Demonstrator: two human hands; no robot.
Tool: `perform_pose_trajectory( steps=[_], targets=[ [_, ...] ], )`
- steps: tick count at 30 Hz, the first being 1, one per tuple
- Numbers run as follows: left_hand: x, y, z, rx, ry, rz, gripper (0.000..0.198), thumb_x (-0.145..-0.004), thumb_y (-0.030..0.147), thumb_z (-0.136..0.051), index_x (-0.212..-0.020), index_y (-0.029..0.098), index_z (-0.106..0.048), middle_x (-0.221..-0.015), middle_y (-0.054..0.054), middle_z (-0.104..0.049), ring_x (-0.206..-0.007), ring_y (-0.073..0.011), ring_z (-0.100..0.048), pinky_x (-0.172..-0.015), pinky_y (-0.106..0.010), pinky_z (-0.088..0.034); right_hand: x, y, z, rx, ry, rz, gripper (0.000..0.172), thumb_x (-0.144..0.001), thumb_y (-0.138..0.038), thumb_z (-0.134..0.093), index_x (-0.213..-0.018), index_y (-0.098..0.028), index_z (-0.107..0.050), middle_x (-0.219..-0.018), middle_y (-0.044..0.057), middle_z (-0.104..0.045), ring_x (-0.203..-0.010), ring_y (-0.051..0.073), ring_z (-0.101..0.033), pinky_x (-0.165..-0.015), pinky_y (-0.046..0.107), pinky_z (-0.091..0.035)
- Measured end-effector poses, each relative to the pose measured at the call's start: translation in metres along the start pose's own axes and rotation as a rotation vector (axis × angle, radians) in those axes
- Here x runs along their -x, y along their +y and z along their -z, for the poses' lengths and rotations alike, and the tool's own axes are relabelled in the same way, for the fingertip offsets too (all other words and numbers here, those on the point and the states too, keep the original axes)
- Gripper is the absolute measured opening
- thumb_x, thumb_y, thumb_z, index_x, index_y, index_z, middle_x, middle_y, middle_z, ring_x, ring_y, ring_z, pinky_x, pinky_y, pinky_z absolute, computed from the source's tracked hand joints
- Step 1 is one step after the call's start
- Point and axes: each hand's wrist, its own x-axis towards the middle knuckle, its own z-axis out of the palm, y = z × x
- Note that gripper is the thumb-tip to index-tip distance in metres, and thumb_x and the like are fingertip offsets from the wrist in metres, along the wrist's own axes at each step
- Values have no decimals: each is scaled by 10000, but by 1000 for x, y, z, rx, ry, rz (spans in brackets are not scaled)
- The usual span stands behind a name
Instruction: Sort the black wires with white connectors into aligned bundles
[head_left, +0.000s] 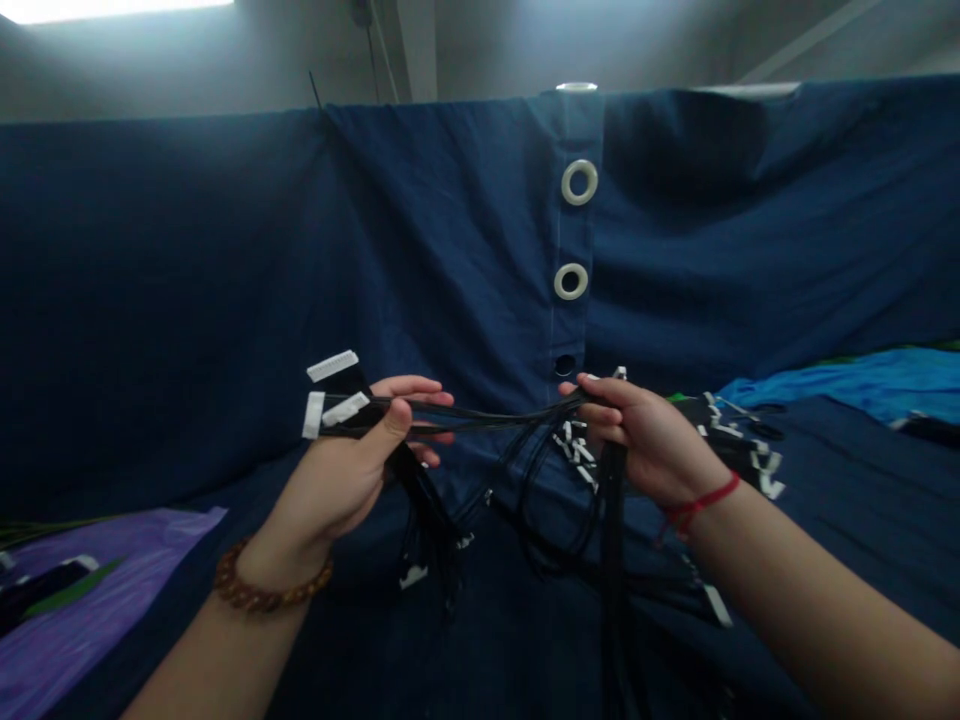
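Observation:
A bundle of black cables (pixel 491 420) with white plug connectors stretches between my two hands. My left hand (pixel 367 440) is closed on one end, the thumb pressing the wires against the fingers. Several white connectors (pixel 332 366) stick out to the left of that thumb. On the right, my right hand (pixel 637 425) pinches the bundle with thumb and fingers. Black cable lengths (pixel 613 540) hang down below it, and loops of wire curve between the hands. More cable ends with white connectors (pixel 412 576) dangle under my left hand.
Behind my right hand lies a pile of black cables (pixel 739 450) with white connectors, with scissors (pixel 765 425) beside it. Light blue plastic (pixel 847 385) is at right, purple plastic (pixel 142 560) at left. A dark blue curtain (pixel 450 250) with ring eyelets (pixel 579 202) hangs behind.

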Motion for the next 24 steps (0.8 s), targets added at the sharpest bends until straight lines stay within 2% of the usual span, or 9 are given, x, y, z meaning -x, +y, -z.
perform_pose_trajectory(
  steps=[3,5,10,12,14,16,20,24],
  targets=[
    [-3,-5,7,-52,-94,89,300,-801,352,-559,-1049,184,-571,-900,-74,-655,-492,-56,-514,-408,-154,-381,0,-3,1,-54,5,63,153,-891,-244,-477,-862,-109,-541,-590,-70,-474,-350,0,-347,-292,110,-274],
    [-3,-8,10,-84,-119,144,311,-759,302,-624,-1040,177,-580,-820,-53,-662,-449,-36,-459,-385,-140,-343,1,-7,1,-111,5,109,153,-891,-242,-476,-852,-109,-541,-578,-75,-466,-341,-2,-336,-286,109,-267],
    [-1,-7,9,-192,-63,240,384,-641,222,-729,-1001,162,-610,-806,-62,-680,-617,-129,-582,-441,-176,-399,7,-19,-1,-296,-21,150,159,-897,-215,-463,-795,-116,-535,-579,-72,-478,-336,-7,-334,-268,97,-248],
    [0,-7,7,-187,-55,233,356,-633,228,-729,-966,168,-619,-838,-60,-682,-612,-128,-585,-445,-184,-408,11,-23,-3,-354,-33,142,169,-903,-199,-448,-785,-114,-534,-543,-84,-452,-320,-7,-317,-261,98,-237],
    [1,-6,6,-209,-74,224,306,-649,245,-710,-932,171,-618,-853,-47,-677,-510,-83,-536,-418,-183,-399,14,-26,-4,-402,-44,143,178,-910,-191,-436,-786,-107,-534,-489,-105,-393,-300,-6,-299,-258,101,-233],
    [1,-7,5,-323,-111,186,272,-690,288,-668,-925,168,-604,-842,-42,-670,-454,-63,-492,-399,-186,-391,18,-29,-5,-447,-57,161,189,-915,-195,-426,-788,-109,-537,-467,-112,-367,-296,-2,-304,-263,102,-245],
    [-2,-12,2,-582,-154,71,241,-769,370,-559,-886,164,-600,-724,-27,-651,-487,-111,-532,-427,-219,-425,24,-35,-9,-504,-87,215,218,-932,-209,-387,-804,-117,-538,-461,-109,-372,-302,4,-334,-270,104,-266],
    [-7,-17,2,-774,-74,-44,160,-800,290,-501,-835,173,-605,-711,-21,-628,-614,-171,-579,-569,-276,-455,32,-38,-17,-481,-135,287,335,-965,-202,-230,-835,-115,-526,-437,-95,-391,-275,7,-310,-249,108,-245]
  ],
)
